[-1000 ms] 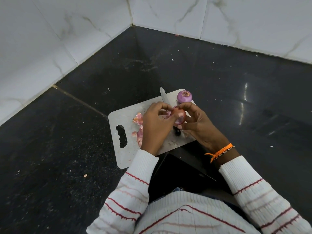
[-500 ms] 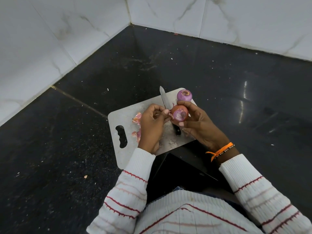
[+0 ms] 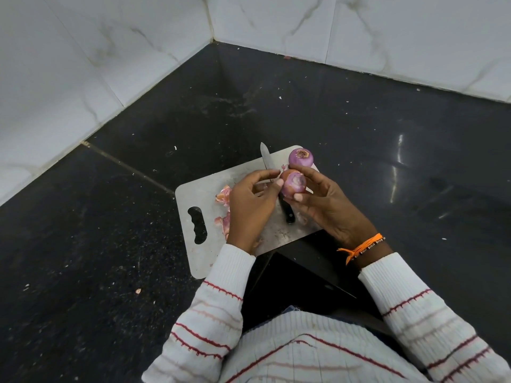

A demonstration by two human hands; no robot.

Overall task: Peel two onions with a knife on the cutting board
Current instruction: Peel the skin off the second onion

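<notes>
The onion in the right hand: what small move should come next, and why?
Probably the left hand should pinch the loose brown skin and pull it off. The right hand holds the onion, still partly brown-skinned, while the knife lies on the board.

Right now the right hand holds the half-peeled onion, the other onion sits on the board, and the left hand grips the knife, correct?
Not quite: the knife lies on the cutting board, ungripped. The head view shows the left hand picking at the onion held by the right hand; the other onion sits there.
</notes>
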